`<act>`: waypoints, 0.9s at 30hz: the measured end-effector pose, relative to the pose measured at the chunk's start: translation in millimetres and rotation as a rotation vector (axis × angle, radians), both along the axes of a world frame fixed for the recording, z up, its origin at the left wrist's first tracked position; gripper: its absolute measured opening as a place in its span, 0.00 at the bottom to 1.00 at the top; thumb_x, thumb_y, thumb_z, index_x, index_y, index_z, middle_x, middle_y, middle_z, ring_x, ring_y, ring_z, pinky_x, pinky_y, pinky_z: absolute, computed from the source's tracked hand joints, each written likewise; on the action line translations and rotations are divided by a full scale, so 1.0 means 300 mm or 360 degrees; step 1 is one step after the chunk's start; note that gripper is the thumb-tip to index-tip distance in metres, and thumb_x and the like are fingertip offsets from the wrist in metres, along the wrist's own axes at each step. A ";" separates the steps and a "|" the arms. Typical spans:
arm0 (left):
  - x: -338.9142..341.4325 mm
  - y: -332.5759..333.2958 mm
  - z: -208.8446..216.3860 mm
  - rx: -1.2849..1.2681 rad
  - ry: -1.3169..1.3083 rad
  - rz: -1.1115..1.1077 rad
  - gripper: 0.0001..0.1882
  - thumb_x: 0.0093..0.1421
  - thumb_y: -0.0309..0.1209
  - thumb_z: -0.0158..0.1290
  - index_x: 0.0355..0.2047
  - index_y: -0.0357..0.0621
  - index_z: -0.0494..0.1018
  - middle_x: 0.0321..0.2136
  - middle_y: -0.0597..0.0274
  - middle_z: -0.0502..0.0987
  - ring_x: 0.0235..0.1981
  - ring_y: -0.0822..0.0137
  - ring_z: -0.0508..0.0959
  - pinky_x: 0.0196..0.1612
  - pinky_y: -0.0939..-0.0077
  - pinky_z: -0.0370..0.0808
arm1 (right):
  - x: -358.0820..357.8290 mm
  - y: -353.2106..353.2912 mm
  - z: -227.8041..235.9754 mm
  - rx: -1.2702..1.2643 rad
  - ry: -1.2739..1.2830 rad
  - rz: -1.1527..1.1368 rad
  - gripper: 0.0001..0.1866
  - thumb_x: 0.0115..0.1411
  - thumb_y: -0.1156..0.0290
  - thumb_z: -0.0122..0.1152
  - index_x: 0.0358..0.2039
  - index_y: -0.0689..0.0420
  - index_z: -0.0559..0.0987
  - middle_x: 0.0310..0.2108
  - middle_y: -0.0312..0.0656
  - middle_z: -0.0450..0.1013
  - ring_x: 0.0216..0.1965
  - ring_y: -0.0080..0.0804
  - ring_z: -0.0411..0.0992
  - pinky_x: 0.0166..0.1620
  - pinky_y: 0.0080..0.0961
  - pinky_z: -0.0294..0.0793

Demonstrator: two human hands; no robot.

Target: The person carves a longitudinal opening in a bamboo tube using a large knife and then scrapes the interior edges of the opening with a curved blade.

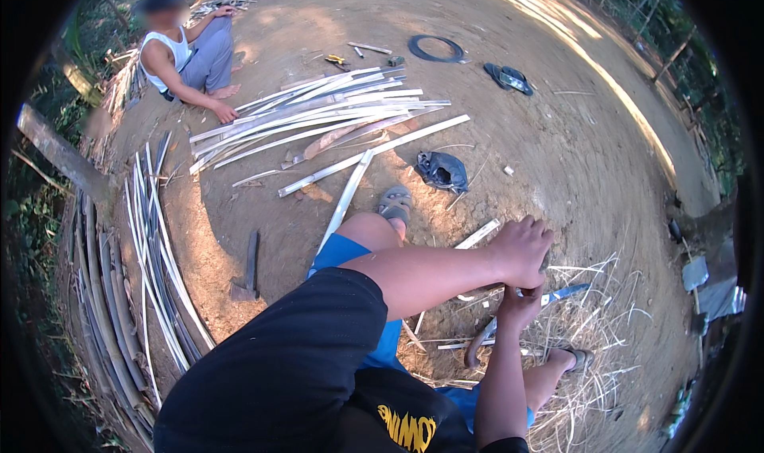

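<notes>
My left hand (521, 252) reaches across to the right with its fingers curled closed. Just below it, my right hand (519, 308) is closed too, its fingertips close under the left palm. Whatever they hold between them is hidden by the fingers. Behind the right wrist shows a long tool with a curved brown handle (477, 346) and a bluish blade (567, 292). A pale split bamboo strip (479, 234) lies beside my left forearm. Thin shavings (593, 334) are scattered around my right foot.
A pile of split strips (334, 111) lies ahead, with a seated person (187, 51) touching its left end. A black bag (442, 171), wire coil (435, 48), sandals (508, 79) and pliers (337, 60) lie beyond. A dark-bladed tool (251, 264) and bamboo poles (103, 294) are at left.
</notes>
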State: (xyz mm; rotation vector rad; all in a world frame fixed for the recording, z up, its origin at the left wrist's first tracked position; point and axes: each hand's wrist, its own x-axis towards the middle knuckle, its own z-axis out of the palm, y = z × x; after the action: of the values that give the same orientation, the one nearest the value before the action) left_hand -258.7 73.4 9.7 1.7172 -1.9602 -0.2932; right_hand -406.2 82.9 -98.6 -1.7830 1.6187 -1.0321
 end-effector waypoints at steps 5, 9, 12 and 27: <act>-0.010 0.007 0.000 -0.0040 -0.0068 -0.0042 0.38 0.43 0.46 0.61 0.51 0.33 0.70 0.48 0.45 0.73 0.52 0.50 0.73 0.49 0.58 0.76 | -0.010 0.023 0.019 -0.0022 -0.0022 0.0003 0.20 0.52 0.73 0.75 0.43 0.63 0.78 0.36 0.44 0.80 0.39 0.30 0.77 0.45 0.30 0.74; -0.015 0.014 -0.001 -0.0038 -0.0023 -0.0077 0.37 0.43 0.45 0.61 0.51 0.33 0.71 0.49 0.45 0.73 0.53 0.50 0.73 0.49 0.58 0.75 | -0.007 0.031 -0.020 -0.0099 -0.0208 -0.0007 0.17 0.54 0.76 0.72 0.43 0.65 0.77 0.37 0.45 0.79 0.39 0.29 0.76 0.45 0.29 0.74; -0.033 0.005 -0.004 -0.0041 -0.0047 -0.0098 0.36 0.44 0.44 0.61 0.50 0.33 0.71 0.49 0.45 0.73 0.52 0.51 0.73 0.48 0.58 0.75 | -0.040 0.013 -0.077 -0.0102 -0.0320 -0.0026 0.18 0.56 0.82 0.68 0.46 0.66 0.74 0.41 0.44 0.77 0.40 0.29 0.74 0.44 0.26 0.73; -0.005 -0.040 -0.003 -0.0016 -0.0024 -0.0082 0.34 0.42 0.42 0.61 0.48 0.33 0.73 0.49 0.47 0.75 0.53 0.52 0.73 0.48 0.60 0.76 | -0.058 -0.014 -0.025 0.0171 -0.0590 0.0292 0.14 0.63 0.79 0.63 0.48 0.67 0.76 0.44 0.47 0.78 0.43 0.31 0.76 0.48 0.28 0.74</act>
State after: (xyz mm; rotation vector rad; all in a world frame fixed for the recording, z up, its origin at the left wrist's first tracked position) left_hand -260.3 61.5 8.7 1.6691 -2.0155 -0.2892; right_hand -423.6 78.8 -106.2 -1.5288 1.2373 -1.0912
